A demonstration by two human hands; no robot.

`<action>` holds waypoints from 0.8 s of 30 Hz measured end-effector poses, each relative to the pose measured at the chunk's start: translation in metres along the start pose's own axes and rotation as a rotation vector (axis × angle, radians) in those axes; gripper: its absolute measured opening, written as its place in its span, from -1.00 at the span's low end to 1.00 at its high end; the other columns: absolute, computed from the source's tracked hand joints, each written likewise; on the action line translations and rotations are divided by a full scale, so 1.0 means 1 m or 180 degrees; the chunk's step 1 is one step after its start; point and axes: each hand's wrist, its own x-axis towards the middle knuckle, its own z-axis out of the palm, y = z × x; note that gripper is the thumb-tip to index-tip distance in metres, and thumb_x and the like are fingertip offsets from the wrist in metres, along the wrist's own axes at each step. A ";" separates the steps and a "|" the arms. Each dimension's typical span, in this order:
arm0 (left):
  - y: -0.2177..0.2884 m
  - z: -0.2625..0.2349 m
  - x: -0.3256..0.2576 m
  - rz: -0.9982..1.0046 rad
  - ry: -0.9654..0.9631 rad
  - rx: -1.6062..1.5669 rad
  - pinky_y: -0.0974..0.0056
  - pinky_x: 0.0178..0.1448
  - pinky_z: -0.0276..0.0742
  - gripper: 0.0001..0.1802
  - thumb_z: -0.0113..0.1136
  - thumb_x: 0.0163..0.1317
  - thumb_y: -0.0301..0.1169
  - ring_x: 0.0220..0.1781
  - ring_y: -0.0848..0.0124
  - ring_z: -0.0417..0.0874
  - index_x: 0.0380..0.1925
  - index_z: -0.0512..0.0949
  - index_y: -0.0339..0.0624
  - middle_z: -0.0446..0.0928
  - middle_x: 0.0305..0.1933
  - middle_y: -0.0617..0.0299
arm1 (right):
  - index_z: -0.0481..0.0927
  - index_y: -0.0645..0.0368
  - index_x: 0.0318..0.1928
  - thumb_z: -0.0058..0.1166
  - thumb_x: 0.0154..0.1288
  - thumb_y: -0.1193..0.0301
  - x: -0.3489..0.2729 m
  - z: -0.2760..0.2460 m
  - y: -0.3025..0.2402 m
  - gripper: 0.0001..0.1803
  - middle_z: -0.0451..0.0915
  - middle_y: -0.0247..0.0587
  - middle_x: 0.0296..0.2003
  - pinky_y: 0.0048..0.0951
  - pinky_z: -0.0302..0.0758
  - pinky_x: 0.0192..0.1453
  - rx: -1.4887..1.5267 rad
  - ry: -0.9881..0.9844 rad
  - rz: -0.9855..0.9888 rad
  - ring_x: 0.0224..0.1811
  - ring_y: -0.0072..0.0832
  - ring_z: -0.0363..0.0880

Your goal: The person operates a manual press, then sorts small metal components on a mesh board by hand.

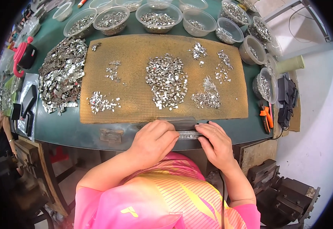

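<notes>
At the table's near edge, my left hand (154,142) and my right hand (217,144) grip a short metal bar-shaped piece (189,135) from its two ends. Its middle shows between my fingers, with small light marks along it; its ends are hidden under my hands. Just beyond my hands lies a mat (132,103) with a woven, brownish-gold surface. On it a large pile of small shiny metal pieces (166,82) fills the middle. Smaller heaps lie around it: thin metal pieces (207,94) to the right and flat metal bits (101,102) at the near left.
Clear plastic bowls (159,26) of metal parts line the far and right edges. A big heap of linked metal strips (61,74) lies left of the mat. Orange-handled pliers (266,117) rest at the right. A red-and-black container (24,57) stands far left. Another person's arm (8,129) shows there.
</notes>
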 end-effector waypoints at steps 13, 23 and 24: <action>0.001 -0.009 0.007 -0.0286 -0.0302 -0.0255 0.15 -0.15 0.61 -0.80 0.42 0.14 -0.56 -0.20 0.16 0.64 -0.22 0.66 -0.21 0.58 -0.23 0.18 | 0.69 0.16 -0.13 0.36 0.17 0.51 0.009 0.007 -0.006 -0.76 0.72 -0.23 -0.03 -0.04 0.53 0.30 -0.0291 0.0116 -0.0453 0.07 -0.26 0.70; 0.009 0.001 0.004 0.0243 -0.0123 0.0497 0.20 -0.12 0.65 -0.76 0.38 0.03 -0.55 -0.13 0.20 0.66 -0.25 0.63 -0.26 0.56 -0.21 0.14 | 0.71 0.16 -0.18 0.34 0.12 0.49 0.010 0.007 -0.012 -0.79 0.74 -0.23 -0.08 -0.14 0.59 0.22 -0.0797 0.0198 -0.0715 -0.03 -0.31 0.73; 0.008 0.002 0.002 0.0242 -0.0130 0.0499 0.20 -0.12 0.65 -0.76 0.38 0.03 -0.55 -0.13 0.20 0.66 -0.25 0.63 -0.26 0.56 -0.21 0.14 | 0.71 0.17 -0.17 0.33 0.16 0.49 0.010 0.007 -0.012 -0.80 0.75 -0.22 -0.09 -0.15 0.60 0.21 -0.0699 0.0191 -0.0654 -0.04 -0.30 0.74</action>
